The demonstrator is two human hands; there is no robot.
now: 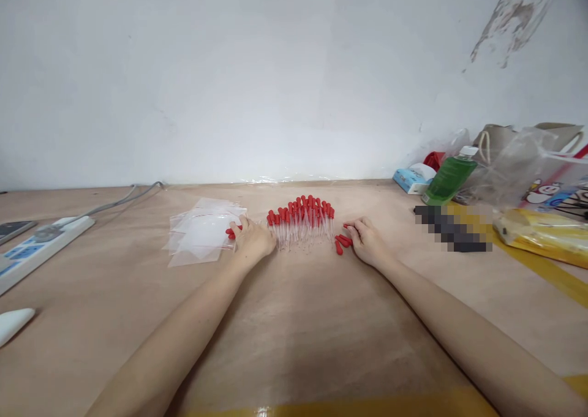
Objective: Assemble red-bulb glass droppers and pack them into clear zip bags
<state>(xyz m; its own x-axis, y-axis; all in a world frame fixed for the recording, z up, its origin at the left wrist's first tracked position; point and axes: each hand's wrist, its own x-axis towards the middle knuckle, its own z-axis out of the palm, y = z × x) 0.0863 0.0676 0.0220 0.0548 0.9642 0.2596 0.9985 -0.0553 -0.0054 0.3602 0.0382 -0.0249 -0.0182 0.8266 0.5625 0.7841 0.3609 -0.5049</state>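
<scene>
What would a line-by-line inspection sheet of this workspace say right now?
Surface: brown table, yellow strip at right.
Job's things: red-topped droppers clustered mid-table; clear bags to their left, red bulbs to their right.
Clutter: green bottle and blue pack, far right.
Left hand: at red ends beside the bags; grip unclear.
Right hand: by the red bulbs; grip unclear.
Cables: grey cable at power strip, left.
Surroundings: pale wall, peeling upper right.

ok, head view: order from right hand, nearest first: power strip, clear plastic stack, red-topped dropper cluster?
1. Red-topped dropper cluster, left of the right hand.
2. Clear plastic stack, past the left hand.
3. Power strip, far left edge.
</scene>
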